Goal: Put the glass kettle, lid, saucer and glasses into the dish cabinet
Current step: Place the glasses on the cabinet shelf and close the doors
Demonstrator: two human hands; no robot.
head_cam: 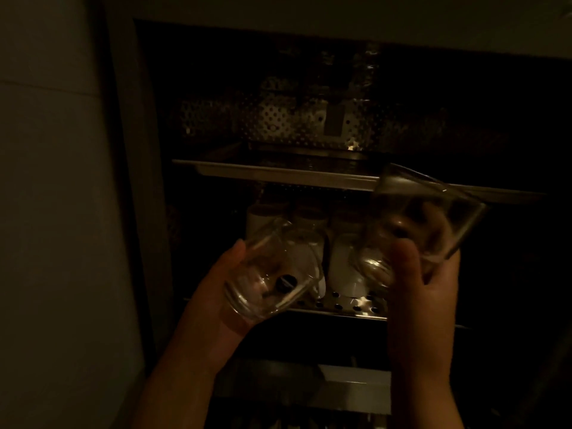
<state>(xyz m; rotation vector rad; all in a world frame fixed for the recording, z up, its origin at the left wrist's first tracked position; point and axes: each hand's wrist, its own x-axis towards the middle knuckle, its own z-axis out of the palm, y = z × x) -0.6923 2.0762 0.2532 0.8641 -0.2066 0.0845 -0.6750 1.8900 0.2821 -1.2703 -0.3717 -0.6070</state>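
My left hand (213, 292) wraps a clear glass (272, 274) from below, tilted, its thick base toward me and its mouth toward the cabinet (148, 181). My right hand (424, 292) grips more glassware: a small glass (374, 267) low by the thumb, and a larger clear piece (433, 212) above it, fingers apparently hooked inside; which item the latter is I cannot tell in this dim light. Both loads hang before the lower perforated shelf (349, 305), where white cups (343, 267) stand; the upper shelf (278, 171) looks bare. I judge the glass light, rigid, smooth, breakable: grasp around the wall, not the rim.
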